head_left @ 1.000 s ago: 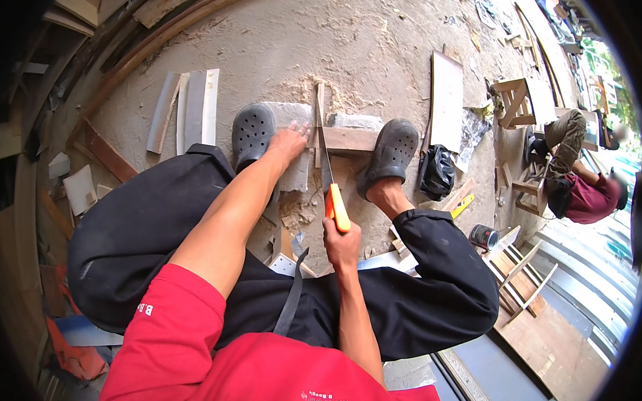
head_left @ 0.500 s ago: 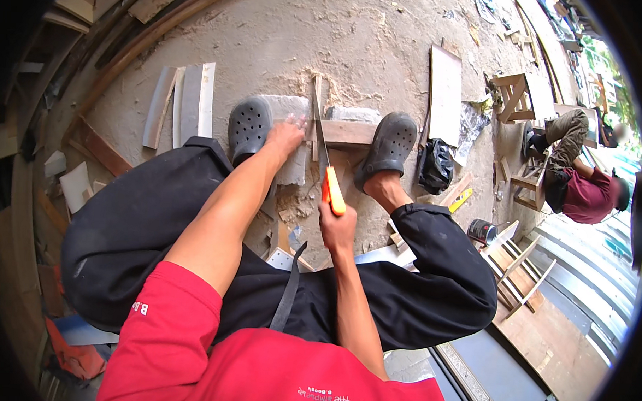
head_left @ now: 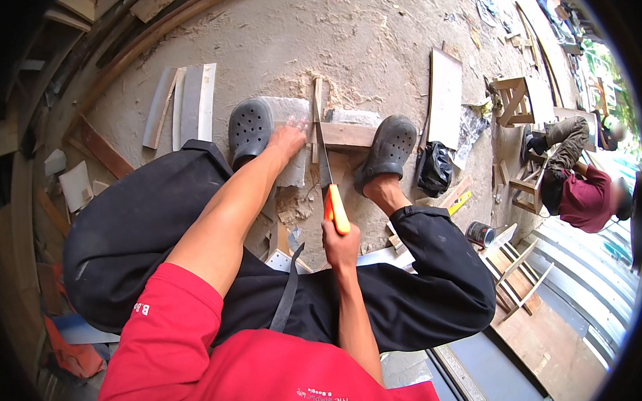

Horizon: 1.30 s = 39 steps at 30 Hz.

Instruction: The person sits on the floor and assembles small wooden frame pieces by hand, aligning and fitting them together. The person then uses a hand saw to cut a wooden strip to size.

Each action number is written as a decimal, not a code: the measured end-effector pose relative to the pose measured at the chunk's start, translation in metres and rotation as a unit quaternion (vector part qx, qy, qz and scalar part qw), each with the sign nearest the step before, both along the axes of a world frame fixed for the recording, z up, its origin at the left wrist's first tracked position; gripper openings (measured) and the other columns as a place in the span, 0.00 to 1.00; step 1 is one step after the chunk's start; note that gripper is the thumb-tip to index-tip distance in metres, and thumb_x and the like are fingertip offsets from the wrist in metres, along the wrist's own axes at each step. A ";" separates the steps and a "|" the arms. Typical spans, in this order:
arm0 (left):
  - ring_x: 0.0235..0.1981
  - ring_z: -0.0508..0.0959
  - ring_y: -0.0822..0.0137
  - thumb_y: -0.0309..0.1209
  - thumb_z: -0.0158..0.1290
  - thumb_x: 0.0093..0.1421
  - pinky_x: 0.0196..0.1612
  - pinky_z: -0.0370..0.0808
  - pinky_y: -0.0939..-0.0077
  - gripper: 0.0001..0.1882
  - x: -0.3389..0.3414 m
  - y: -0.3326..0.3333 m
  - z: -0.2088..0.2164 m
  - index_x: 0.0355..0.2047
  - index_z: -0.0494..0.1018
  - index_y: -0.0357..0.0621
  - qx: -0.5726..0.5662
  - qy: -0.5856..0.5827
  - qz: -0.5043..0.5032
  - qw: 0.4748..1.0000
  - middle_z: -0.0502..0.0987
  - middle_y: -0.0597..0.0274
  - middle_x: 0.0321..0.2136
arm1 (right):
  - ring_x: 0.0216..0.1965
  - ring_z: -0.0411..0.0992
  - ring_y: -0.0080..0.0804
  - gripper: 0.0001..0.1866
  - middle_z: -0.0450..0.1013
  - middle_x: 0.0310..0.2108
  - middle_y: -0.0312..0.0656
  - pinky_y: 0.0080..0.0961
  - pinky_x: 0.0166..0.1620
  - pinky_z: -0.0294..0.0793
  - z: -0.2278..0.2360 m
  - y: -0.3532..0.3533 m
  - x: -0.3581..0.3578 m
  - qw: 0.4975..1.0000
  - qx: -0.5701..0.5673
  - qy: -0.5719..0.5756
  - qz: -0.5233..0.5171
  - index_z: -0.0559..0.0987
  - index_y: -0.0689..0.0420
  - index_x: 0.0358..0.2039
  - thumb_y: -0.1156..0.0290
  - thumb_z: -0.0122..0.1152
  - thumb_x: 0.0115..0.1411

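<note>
My right hand (head_left: 341,245) is closed round the orange and yellow handle of a hand saw (head_left: 337,209). Its long blade points away from me and crosses a short wooden bar (head_left: 351,134) near the bar's left end. At that end, my left hand (head_left: 289,138) presses down with its fingers on the wood; the fingertips are pale and hard to make out. A narrow wooden strip (head_left: 317,94) lies under the blade, pointing away. Grey blocks (head_left: 290,171) lie beneath the wood. My clogs (head_left: 392,148) stand on either side of the work.
Sawdust (head_left: 339,95) covers the floor beyond the wood. Boards (head_left: 193,104) lie at left, and a pale board (head_left: 445,99) and a black plastic bag (head_left: 435,168) at right. A tin can (head_left: 480,234) stands near my right knee. Another person (head_left: 586,199) sits at far right.
My right hand has drawn the saw back toward me, so the handle sits lower and the blade has slid along the wood. My left hand has stayed in place.
</note>
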<state>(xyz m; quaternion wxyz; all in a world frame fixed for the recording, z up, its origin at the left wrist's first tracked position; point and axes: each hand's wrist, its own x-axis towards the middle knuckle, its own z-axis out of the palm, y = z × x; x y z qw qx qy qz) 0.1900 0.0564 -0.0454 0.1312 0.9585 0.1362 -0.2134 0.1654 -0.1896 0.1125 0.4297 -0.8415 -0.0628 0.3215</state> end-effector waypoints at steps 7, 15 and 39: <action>0.65 0.62 0.48 0.24 0.41 0.64 0.56 0.75 0.58 0.24 0.005 -0.001 0.015 0.62 0.62 0.41 -0.021 0.011 0.009 1.000 0.55 0.58 0.68 | 0.17 0.69 0.33 0.16 0.68 0.14 0.51 0.36 0.26 0.67 0.006 -0.009 -0.002 1.000 -0.017 0.018 0.005 0.74 0.68 0.19 0.67 0.61 0.54; 0.65 0.61 0.47 0.26 0.39 0.65 0.56 0.74 0.58 0.23 -0.002 -0.003 0.007 0.61 0.65 0.38 -0.017 -0.023 0.006 1.000 0.56 0.57 0.68 | 0.16 0.68 0.34 0.15 0.67 0.13 0.51 0.36 0.24 0.65 -0.007 0.023 0.010 0.999 -0.002 -0.049 0.024 0.74 0.67 0.19 0.68 0.60 0.54; 0.66 0.61 0.51 0.25 0.38 0.66 0.58 0.74 0.60 0.25 0.006 0.001 0.015 0.63 0.61 0.45 -0.026 0.037 0.005 0.999 0.52 0.62 0.69 | 0.17 0.68 0.31 0.15 0.69 0.15 0.49 0.35 0.25 0.66 -0.006 -0.016 -0.015 1.000 0.014 0.000 -0.013 0.74 0.68 0.20 0.68 0.62 0.53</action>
